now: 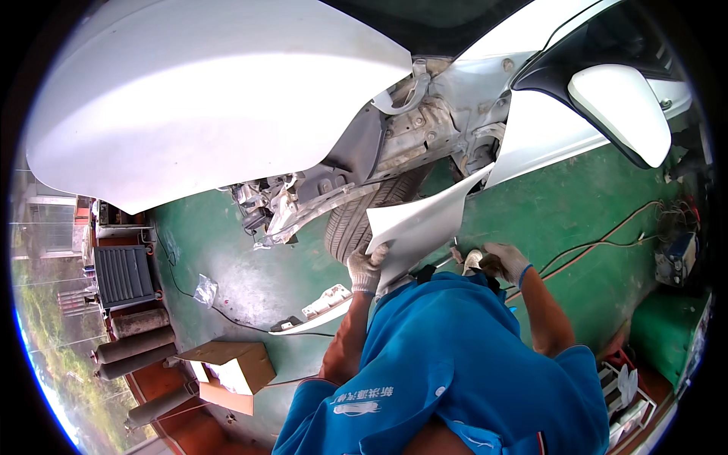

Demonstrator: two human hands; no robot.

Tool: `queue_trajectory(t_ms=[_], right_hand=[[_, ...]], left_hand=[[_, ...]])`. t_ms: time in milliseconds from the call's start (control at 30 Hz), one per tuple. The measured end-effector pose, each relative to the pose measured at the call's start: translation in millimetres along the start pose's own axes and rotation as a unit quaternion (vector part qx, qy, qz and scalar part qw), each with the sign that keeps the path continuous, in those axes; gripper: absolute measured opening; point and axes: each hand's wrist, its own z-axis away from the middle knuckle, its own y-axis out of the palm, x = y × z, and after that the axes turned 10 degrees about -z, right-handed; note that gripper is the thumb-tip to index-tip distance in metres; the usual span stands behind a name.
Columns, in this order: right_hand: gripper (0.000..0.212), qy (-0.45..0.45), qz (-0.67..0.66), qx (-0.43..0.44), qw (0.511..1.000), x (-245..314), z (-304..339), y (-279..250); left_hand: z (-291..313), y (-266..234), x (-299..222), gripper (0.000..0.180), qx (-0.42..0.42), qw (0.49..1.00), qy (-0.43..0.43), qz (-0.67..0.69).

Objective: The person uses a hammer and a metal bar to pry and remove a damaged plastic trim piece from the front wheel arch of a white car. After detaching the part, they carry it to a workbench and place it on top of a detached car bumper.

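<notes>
My left hand [365,269], in a pale work glove, grips the front edge of a white fender panel [425,221]. The panel slopes down from beside the car's door, in front of the exposed wheel well, and its lower end meets my blue shirt. My right hand [508,262], also gloved, is held near my waist, right of the panel and apart from it. Its fingers are curled around a dark patch, and what they hold, if anything, is unclear. A small tool-like piece [456,252] shows between the panel and my shoe [473,260].
A tire [356,224] stands behind the panel, under the white hood [227,98]. The door [542,136] and side mirror [623,110] are at right. A white trim piece [326,309], open carton [235,370], cylinders [136,345] and hoses [584,252] lie around the green floor.
</notes>
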Motion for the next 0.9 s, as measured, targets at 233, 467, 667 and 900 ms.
queue_trajectory(t_ms=[233,467,667,900], right_hand=[[0.042,0.003,-0.041,-0.143,0.989,-55,-42,-71],[0.016,-0.004,0.063,-0.224,0.973,-82,-81,-137],[0.050,-0.103,0.531,-0.260,0.800,-74,-156,-130],[0.087,-0.022,0.549,-0.213,0.807,-63,-300,-116]], left_hand=[[-6,-14,-14,0.072,-0.024,0.998,0.059,0.026],[-29,-21,-13,0.076,0.019,0.999,0.025,0.031],[-48,-23,-22,0.059,-0.059,0.993,0.093,-0.053],[-62,-20,-30,0.082,0.055,0.993,0.018,0.098]])
